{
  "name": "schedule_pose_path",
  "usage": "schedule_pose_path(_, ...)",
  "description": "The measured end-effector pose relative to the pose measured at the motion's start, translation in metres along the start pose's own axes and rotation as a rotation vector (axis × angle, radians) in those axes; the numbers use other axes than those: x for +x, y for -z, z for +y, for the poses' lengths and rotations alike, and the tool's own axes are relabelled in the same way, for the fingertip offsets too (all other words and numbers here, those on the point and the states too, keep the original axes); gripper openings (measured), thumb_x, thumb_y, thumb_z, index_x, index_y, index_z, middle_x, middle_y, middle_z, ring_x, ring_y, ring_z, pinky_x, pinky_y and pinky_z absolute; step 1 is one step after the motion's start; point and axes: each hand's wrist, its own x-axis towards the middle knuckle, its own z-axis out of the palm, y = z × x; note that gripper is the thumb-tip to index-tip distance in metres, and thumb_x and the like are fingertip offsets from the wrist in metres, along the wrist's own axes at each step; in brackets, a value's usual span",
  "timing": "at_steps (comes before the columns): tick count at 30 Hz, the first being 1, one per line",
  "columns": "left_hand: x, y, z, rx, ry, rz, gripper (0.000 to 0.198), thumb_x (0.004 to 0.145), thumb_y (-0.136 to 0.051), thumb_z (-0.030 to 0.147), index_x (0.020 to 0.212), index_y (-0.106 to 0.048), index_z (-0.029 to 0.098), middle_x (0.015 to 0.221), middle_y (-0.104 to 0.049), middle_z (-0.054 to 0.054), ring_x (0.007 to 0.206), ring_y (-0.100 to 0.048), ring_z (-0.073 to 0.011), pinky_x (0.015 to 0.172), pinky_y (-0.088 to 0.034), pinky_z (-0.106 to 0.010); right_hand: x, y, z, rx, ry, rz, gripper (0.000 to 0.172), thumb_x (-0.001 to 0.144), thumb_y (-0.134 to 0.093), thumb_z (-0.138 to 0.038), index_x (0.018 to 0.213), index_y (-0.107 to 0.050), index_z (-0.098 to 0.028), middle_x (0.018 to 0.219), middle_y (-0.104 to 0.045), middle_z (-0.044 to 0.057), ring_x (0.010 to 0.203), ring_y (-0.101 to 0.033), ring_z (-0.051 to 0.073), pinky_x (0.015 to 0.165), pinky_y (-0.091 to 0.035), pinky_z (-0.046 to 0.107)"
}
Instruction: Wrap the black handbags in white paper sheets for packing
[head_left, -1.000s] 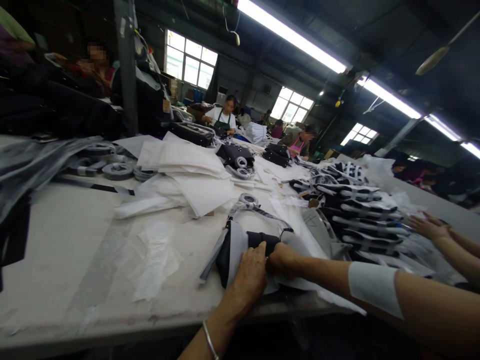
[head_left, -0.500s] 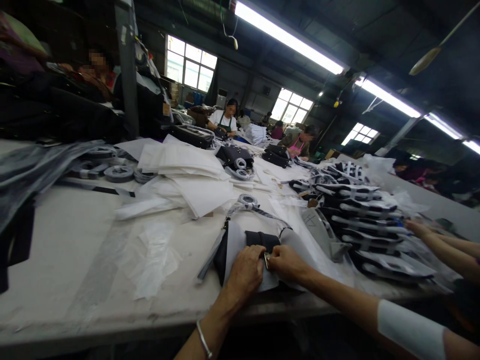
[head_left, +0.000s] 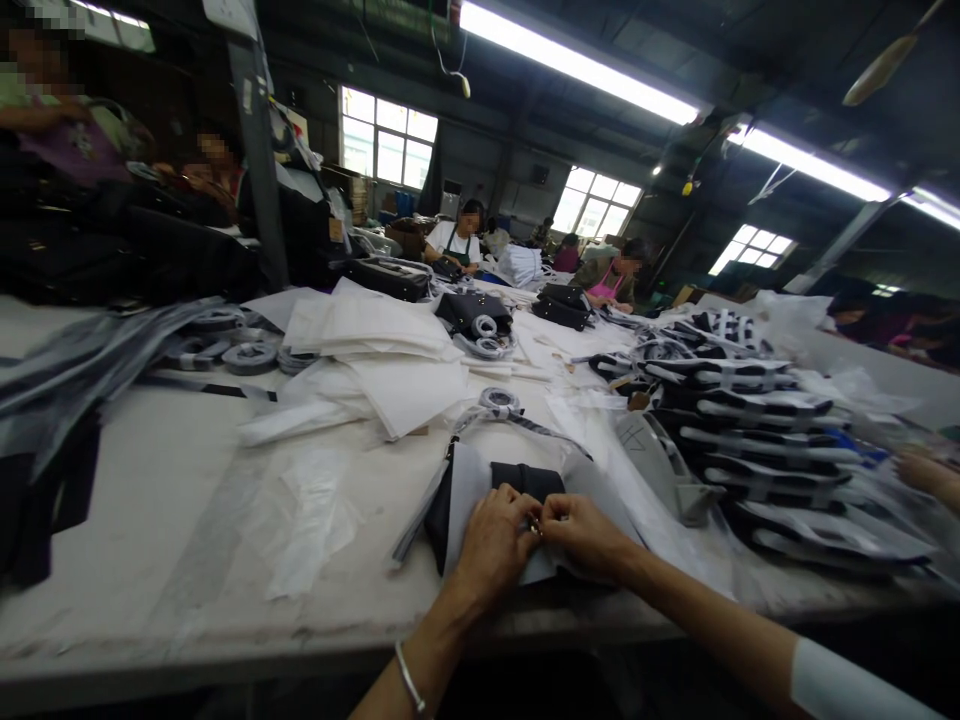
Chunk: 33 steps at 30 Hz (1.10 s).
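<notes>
A black handbag (head_left: pixel 527 478) lies at the table's front edge, partly covered by pale grey-white sheets. Its strap, wrapped in clear film, runs up behind it to a coiled, wrapped band (head_left: pixel 499 399). My left hand (head_left: pixel 495 540) rests over the bag's front, its thumb and fingers closed at a small metal clasp (head_left: pixel 535 525). From the other side my right hand (head_left: pixel 589 532) pinches at the same clasp, knuckles bent. The fingertips of both hands almost meet and cover most of the metal, so its exact form is hidden.
Stacked white sheets (head_left: pixel 367 330) lie beyond the bag. Piled black parts with white wrapping (head_left: pixel 765 440) stand to the right, beside a grey curved piece (head_left: pixel 652 455). Clear plastic (head_left: pixel 311 520) lies left. A co-worker's hand (head_left: pixel 930 475) shows at far right; other people sit farther back.
My fingers have closed in around the clasp, which showed more plainly before. My right hand has shifted slightly. The co-worker's hand at right has moved outward in view, and the camera has turned a little.
</notes>
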Motion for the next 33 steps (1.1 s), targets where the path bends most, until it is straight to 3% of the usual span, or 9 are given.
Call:
schedule_pose_path(7,0.0,0.002,0.0,-0.096,-0.029,0.046,0.025,0.081,-0.065,0.009,0.097,-0.07,0.027,0.098,-0.063,0.001,0.099,-0.059,-0.0178,0.089,-0.042,-0.031,-0.013,-0.006,0.011,-0.077,0.463,0.19,0.011,0.067,-0.05,-0.01,0.063,-0.049,-0.021,0.067,-0.051,-0.002,0.064,-0.05,0.014,0.062,-0.035,0.026)
schedule_pose_path(12,0.0,-0.001,-0.002,-0.087,-0.076,0.068,0.024,0.082,-0.063,0.007,0.094,-0.07,0.027,0.097,-0.062,0.001,0.097,-0.058,-0.0167,0.086,-0.042,-0.029,-0.014,-0.011,0.02,-0.091,0.544,0.25,0.012,0.07,-0.049,-0.009,0.066,-0.049,-0.021,0.07,-0.05,-0.001,0.065,-0.052,0.014,0.062,-0.037,0.026)
schedule_pose_path(16,0.002,-0.009,-0.003,-0.017,-0.101,0.102,0.018,0.086,-0.059,0.008,0.086,-0.068,0.024,0.095,-0.062,-0.001,0.092,-0.057,-0.0187,0.082,-0.041,-0.031,-0.016,-0.01,0.018,-0.097,0.539,0.241,0.013,0.069,-0.05,-0.009,0.064,-0.049,-0.02,0.069,-0.052,-0.001,0.065,-0.052,0.015,0.062,-0.037,0.027)
schedule_pose_path(19,0.001,-0.014,-0.002,0.026,-0.108,0.134,0.017,0.091,-0.053,0.01,0.082,-0.063,0.021,0.091,-0.062,-0.002,0.091,-0.056,-0.0199,0.082,-0.042,-0.032,-0.017,-0.002,0.014,-0.016,0.434,0.185,0.012,0.072,-0.052,-0.012,0.064,-0.056,-0.02,0.068,-0.056,-0.001,0.066,-0.054,0.015,0.063,-0.039,0.027)
schedule_pose_path(22,0.0,-0.014,-0.002,0.037,-0.085,0.159,0.018,0.094,-0.047,0.009,0.085,-0.058,0.02,0.09,-0.061,-0.002,0.089,-0.058,-0.0172,0.081,-0.045,-0.028,-0.014,0.007,0.011,0.108,0.296,0.16,0.019,0.073,-0.056,-0.015,0.086,-0.069,-0.02,0.079,-0.065,0.0,0.065,-0.055,0.014,0.064,-0.041,0.026)
schedule_pose_path(24,-0.001,-0.013,-0.002,0.055,-0.058,0.161,0.019,0.093,-0.045,0.006,0.087,-0.056,0.019,0.089,-0.061,-0.002,0.085,-0.06,-0.0156,0.079,-0.046,-0.026,-0.011,0.009,0.009,0.124,0.287,0.102,0.028,0.074,-0.059,-0.017,0.099,-0.073,-0.022,0.088,-0.066,0.0,0.066,-0.055,0.014,0.064,-0.042,0.027)
schedule_pose_path(27,-0.003,-0.013,-0.003,0.127,-0.021,0.132,0.02,0.089,-0.044,0.003,0.086,-0.055,0.02,0.088,-0.061,-0.003,0.082,-0.06,-0.0167,0.076,-0.046,-0.027,-0.007,0.007,0.008,0.092,0.295,0.036,0.022,0.079,-0.061,-0.023,0.093,-0.078,-0.024,0.088,-0.067,0.002,0.075,-0.059,0.017,0.071,-0.044,0.028)
schedule_pose_path(33,-0.008,-0.014,0.008,0.328,0.073,0.079,0.023,0.089,-0.041,0.002,0.088,-0.055,0.02,0.092,-0.062,-0.006,0.088,-0.058,-0.0216,0.077,-0.044,-0.032,-0.003,0.002,0.007,0.075,0.212,0.046,0.015,0.078,-0.067,-0.026,0.088,-0.078,-0.026,0.089,-0.072,0.003,0.086,-0.064,0.021,0.078,-0.044,0.03)
